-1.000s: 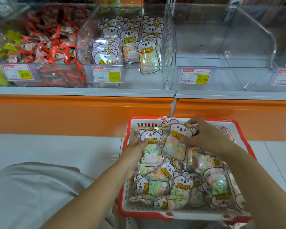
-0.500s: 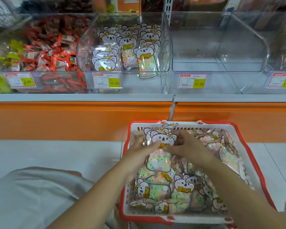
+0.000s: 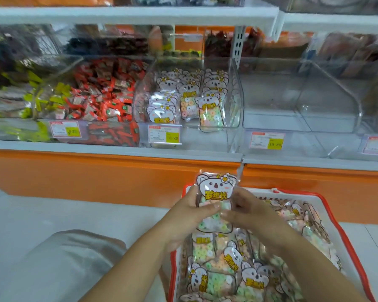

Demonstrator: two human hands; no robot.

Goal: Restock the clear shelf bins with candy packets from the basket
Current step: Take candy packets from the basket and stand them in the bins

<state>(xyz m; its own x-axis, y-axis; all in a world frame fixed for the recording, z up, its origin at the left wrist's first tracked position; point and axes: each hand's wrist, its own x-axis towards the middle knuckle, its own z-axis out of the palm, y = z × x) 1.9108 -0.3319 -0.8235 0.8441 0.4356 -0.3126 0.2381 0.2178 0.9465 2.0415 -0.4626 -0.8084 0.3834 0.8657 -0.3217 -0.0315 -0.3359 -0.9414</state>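
So both hands were on one koala candy packet, held upright just above the back-left corner of the red-rimmed basket. The left hand had its fingers clamped on the packet's left edge with the thumb across the front. The right hand pinched the right edge the same way, fingers curled round it. The basket itself held a heap of the same packets, lying flat and overlapping, pastel ring candies showing through the clear parts. Up beyond the basket, on the shelf, sat a clear bin with matching koala packets stood in rows. The price tag on its front read 16.80 I think, it was kinda blurry. Up and to the left of the basket was a bin of red-wrapped candies, and up and to the right of the basket was a second bin, also see-through. An orange panel ran under the shelf, right behind the basket. A grey-clad knee was down to the basket's left.
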